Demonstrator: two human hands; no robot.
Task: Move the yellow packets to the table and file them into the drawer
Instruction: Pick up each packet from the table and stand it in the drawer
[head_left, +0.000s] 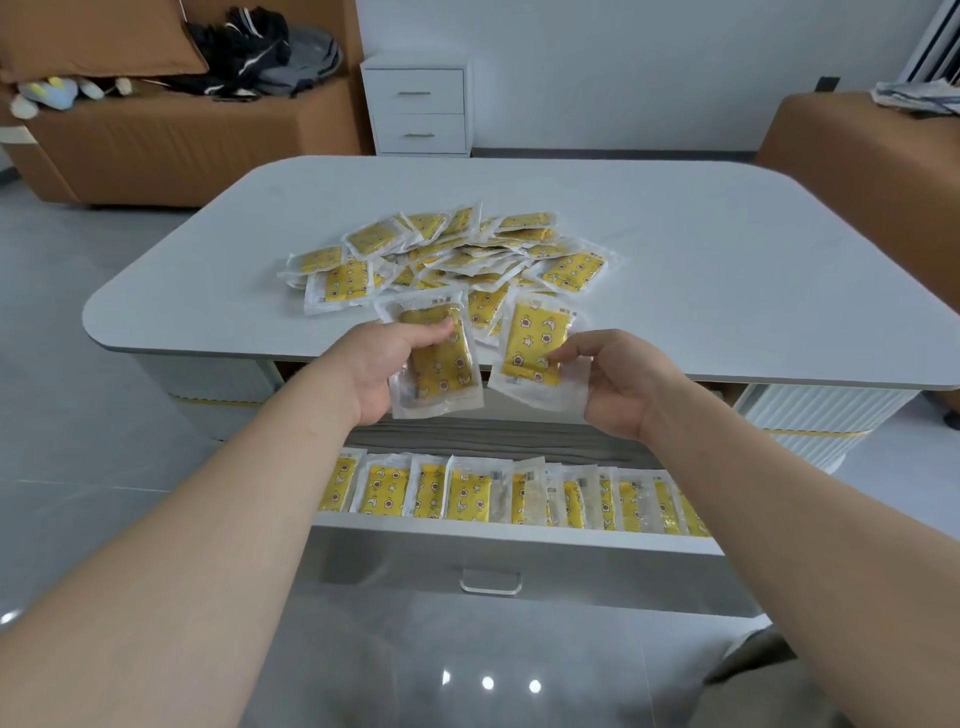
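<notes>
Pinches one yellow packet (436, 374) in the left grip (382, 364), a second packet (530, 345) in the right grip (610, 382), both above the open drawer (514, 533); may fumble slick film past its front or topple the filed row (467, 493).

The packets (457, 254) heaped at 12 o'clock on the surface (701, 260) are printed yellow with stars and moons, sealed in clear, white-edged wrappers. The same print is seen on the left packet (441, 369), the right packet (535, 335) and the filed packets (467, 493) at 6 o'clock. The surface is coloured pale grey-white. The drawer (519, 535) is fronted white and lined with grey wood grain. The sofa (156, 150) at 10 o'clock is covered in tan.
</notes>
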